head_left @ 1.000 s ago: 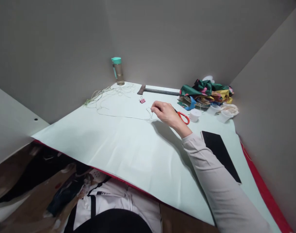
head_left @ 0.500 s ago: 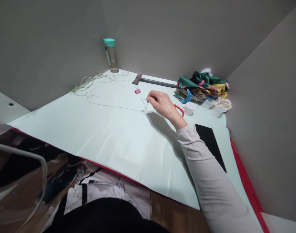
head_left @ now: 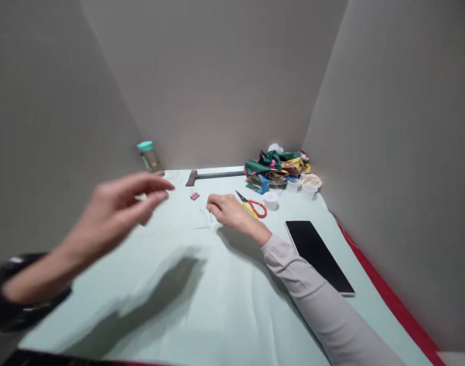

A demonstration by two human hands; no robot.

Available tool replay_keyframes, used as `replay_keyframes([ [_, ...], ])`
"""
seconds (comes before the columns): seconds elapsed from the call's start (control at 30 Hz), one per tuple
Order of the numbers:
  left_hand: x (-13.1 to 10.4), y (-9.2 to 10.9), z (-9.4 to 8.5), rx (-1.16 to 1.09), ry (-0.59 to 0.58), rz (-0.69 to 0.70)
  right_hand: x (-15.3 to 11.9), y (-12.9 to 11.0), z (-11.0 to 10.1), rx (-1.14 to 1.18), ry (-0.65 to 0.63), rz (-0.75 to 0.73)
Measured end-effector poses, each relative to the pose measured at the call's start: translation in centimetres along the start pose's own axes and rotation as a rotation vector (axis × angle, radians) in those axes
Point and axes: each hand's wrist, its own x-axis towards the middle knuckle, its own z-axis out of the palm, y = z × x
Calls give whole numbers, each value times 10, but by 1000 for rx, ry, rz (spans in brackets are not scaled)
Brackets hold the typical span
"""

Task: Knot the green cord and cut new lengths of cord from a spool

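My right hand (head_left: 225,210) is closed in a pinch on a thin pale-green thread (head_left: 200,227), just above the table. The thread's end dangles under my fingertips, and the rest trails left over the cloth. My left hand (head_left: 120,211), blurred by motion, hovers over the left of the table with thumb and fingers apart and nothing visible between them. A dark band circles its wrist. Close to my right hand lie scissors (head_left: 257,208) with red and yellow handles. A pink binder clip (head_left: 194,195) lies beyond the hands.
An axe (head_left: 217,175) lies along the back edge beside a bottle (head_left: 153,160) with a turquoise lid. Colourful fabric (head_left: 278,165) is heaped at the back right, near a white roll (head_left: 271,200) and small plastic cups (head_left: 309,191). A dark tablet (head_left: 318,256) rests on the right.
My left hand has come into view from the left. The camera has tilted up, and the scissors now show more fully. My right hand still pinches the thread.
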Motion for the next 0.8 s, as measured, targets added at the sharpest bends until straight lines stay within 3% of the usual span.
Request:
replay_keyframes([
  [0.17, 21, -43, 60, -163, -229, 97, -5, -4, 25, 48, -20, 14],
  [0.27, 23, -63, 83, -248, -332, 100, -11, -4, 39, 83, 17, 37],
  [0.47, 22, -79, 101, -350, -433, 129, -28, -2, 55, 146, 160, 60],
  [0.8, 9, -94, 116, -306, -361, 200, -32, 2, 66, 149, 229, 50],
])
